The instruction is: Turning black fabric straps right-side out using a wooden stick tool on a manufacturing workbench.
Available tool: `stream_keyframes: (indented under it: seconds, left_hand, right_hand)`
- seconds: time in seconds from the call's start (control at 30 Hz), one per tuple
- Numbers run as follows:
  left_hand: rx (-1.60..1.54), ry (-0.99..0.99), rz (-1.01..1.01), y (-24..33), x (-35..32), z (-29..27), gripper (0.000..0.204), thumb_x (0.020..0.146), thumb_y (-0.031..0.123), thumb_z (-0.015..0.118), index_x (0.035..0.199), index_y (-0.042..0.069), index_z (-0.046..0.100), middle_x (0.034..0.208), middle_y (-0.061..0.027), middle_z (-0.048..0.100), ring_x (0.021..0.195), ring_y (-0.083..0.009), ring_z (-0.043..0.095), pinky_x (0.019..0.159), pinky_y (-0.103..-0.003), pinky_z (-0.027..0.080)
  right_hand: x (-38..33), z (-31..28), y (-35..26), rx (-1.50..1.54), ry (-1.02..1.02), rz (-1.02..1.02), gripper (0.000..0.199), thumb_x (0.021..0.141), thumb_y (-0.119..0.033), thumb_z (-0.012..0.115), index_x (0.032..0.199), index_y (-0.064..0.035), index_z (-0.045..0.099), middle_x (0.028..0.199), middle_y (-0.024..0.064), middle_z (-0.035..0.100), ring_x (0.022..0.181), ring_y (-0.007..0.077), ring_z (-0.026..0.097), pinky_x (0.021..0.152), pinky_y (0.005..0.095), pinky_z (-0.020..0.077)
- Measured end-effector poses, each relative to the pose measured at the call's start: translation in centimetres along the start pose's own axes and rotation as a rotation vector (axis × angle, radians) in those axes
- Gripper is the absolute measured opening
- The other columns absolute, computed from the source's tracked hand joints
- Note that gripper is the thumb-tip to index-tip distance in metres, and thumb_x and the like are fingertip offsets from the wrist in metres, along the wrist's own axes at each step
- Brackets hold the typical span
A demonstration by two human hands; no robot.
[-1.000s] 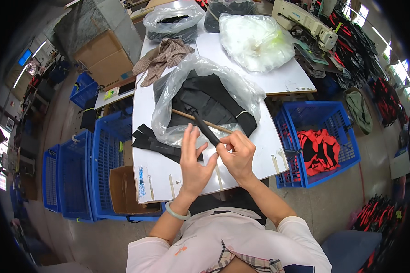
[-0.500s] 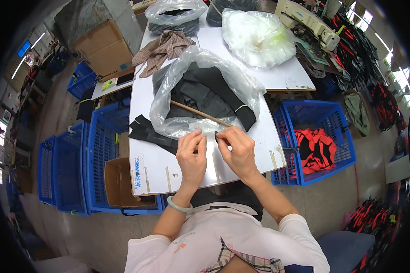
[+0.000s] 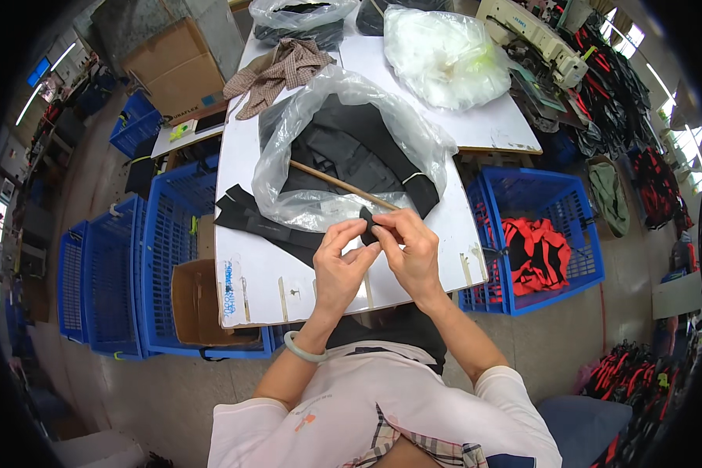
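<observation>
One held piece (image 3: 367,216), one bracelet (image 3: 304,356)

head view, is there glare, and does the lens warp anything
Head view: fisheye bends the edges of the white table and blackens the corners; head view: the windows at right are blown out, and the clear plastic bag shows shiny highlights; head view: the small black piece at the hands shows little surface detail.

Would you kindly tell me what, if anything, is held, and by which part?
A small black piece, pinched at its right edge by the right hand; the left hand touches its left edge, grip unclear.
</observation>
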State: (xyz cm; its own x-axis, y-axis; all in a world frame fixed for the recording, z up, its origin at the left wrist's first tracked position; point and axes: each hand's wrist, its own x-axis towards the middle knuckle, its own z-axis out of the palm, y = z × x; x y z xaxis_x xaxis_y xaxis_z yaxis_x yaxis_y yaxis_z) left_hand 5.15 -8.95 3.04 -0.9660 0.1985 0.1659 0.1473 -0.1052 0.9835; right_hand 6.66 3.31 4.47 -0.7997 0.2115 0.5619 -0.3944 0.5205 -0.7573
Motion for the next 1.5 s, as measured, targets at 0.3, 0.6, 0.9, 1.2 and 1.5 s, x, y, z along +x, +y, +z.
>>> stream_keyframes:
  seconds: [0.3, 0.6, 0.9, 1.2, 1.5]
  left_hand:
    - [0.562, 0.274, 0.463, -1.7, 0.5, 0.1, 0.013, 0.070, -0.008, 0.060, 0.082, -0.004, 0.058, 0.095, -0.0125, 0.059, 0.091, -0.0281, 0.056, 0.075, -0.037, 0.048]
    - [0.822, 0.213, 0.468, -1.8, 0.1, -0.5, 0.011, 0.075, -0.007, 0.057, 0.086, -0.003, 0.057, 0.088, -0.0145, 0.054, 0.083, -0.0297, 0.053, 0.066, -0.036, 0.045]
    - [0.823, -0.050, 0.490, -2.2, 1.2, -2.8, 0.005, 0.076, -0.002, 0.059, 0.081, -0.001, 0.059, 0.072, -0.0129, 0.055, 0.066, -0.0293, 0.055, 0.059, -0.037, 0.045]
    - [0.073, -0.009, -0.161, 0.3, 0.9, -2.4, 0.018, 0.083, 0.006, 0.066, 0.098, -0.003, 0.061, 0.078, -0.0043, 0.063, 0.064, -0.0081, 0.059, 0.054, -0.018, 0.047]
    - [-0.231, 0.072, -0.126, -0.6, 0.5, -1.4, 0.017, 0.085, -0.001, 0.059, 0.101, -0.008, 0.058, 0.086, -0.0126, 0.063, 0.077, -0.0161, 0.063, 0.074, -0.027, 0.054]
  right_hand:
    - [-0.8, 0.7, 0.4, -0.179, -0.052, -0.056, 0.012, 0.071, 0.003, 0.065, 0.083, 0.0001, 0.062, 0.079, 0.0110, 0.059, 0.065, 0.0241, 0.061, 0.054, 0.0325, 0.0474]
    - [-2.1, 1.9, 3.2, 0.777, -0.164, 0.713, 0.009, 0.076, 0.000, 0.064, 0.084, -0.0013, 0.062, 0.073, 0.0002, 0.057, 0.060, 0.0082, 0.050, 0.054, 0.0241, 0.0401]
    - [-2.5, 2.0, 4.1, 0.221, -0.319, 0.559, 0.026, 0.085, -0.014, 0.063, 0.062, -0.0068, 0.052, 0.056, -0.0073, 0.040, 0.054, 0.0011, 0.031, 0.047, 0.0212, 0.0247]
    - [-0.2, 0.9, 3.2, 0.291, -0.147, 0.347, 0.029, 0.086, -0.018, 0.063, 0.068, 0.0025, 0.054, 0.054, 0.0004, 0.045, 0.052, 0.0048, 0.035, 0.044, 0.0255, 0.0281]
    - [-1.6, 1.6, 2.0, 0.464, -0.135, 0.363, 0.014, 0.084, -0.009, 0.063, 0.083, 0.0037, 0.059, 0.070, 0.0058, 0.065, 0.062, 0.0089, 0.060, 0.055, 0.0227, 0.0462]
